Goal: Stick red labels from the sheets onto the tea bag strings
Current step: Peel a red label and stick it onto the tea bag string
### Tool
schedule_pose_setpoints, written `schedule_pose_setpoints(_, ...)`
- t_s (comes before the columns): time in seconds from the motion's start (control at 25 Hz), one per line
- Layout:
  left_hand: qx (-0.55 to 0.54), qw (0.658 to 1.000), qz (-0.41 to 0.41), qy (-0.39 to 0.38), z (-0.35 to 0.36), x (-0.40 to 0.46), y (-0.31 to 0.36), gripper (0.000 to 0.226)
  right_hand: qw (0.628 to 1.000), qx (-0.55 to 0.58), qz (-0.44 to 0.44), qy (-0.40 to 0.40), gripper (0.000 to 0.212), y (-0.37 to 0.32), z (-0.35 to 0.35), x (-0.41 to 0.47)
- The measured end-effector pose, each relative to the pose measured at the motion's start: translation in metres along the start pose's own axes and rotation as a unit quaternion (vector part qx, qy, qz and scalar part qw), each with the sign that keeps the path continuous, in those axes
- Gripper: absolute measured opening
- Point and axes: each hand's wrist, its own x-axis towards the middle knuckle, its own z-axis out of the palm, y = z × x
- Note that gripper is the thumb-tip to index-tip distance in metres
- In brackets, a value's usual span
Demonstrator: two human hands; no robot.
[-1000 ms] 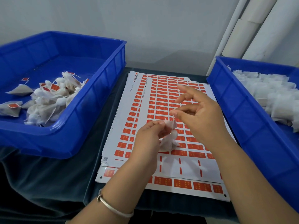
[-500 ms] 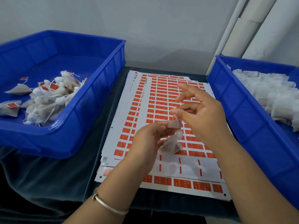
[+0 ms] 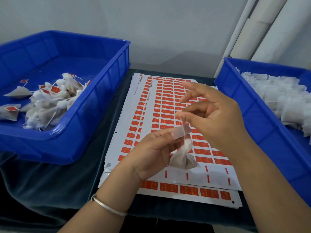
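Your right hand [image 3: 217, 115] has pulled the string [image 3: 183, 130] taut, pinching its end while left hand [image 3: 156, 152] pinches the tea bag [image 3: 183, 158]'s flap; tug harder and it slips or tears.

A corridor over the label sheets [image 3: 161, 105] lies open toward the wall, hemmed left by the left bin [image 3: 94, 115] and right by the right bin [image 3: 249, 105].

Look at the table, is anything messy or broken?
Nothing looks broken or spilled. The label sheets are stacked a bit unevenly, edges fanned out. The front rows of the top sheet are bare because labels were peeled. The left hand holds a tea bag, the right hand pinching its string.
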Motion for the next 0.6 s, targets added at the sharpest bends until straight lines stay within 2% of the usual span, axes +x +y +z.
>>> schedule_pose_setpoints(0.16,0.029,0.999,0.03,-0.019,0.0012,-0.0023,-0.0009,0.032,1.0,0.008,-0.003,-0.01,0.06,-0.0033,-0.0003,-0.0006)
schedule_pose_setpoints(0.36,0.061,0.997,0.046,0.01,0.0034,-0.0026,0.0012,0.026,1.0,0.014,0.005,-0.017,0.058,-0.0029,-0.0003,0.0003)
schedule_pose_setpoints(0.6,0.042,0.997,0.042,0.044,0.0033,-0.0036,-0.0005,0.024,0.999,0.014,0.019,-0.022,0.06,0.0007,0.0015,0.0004)
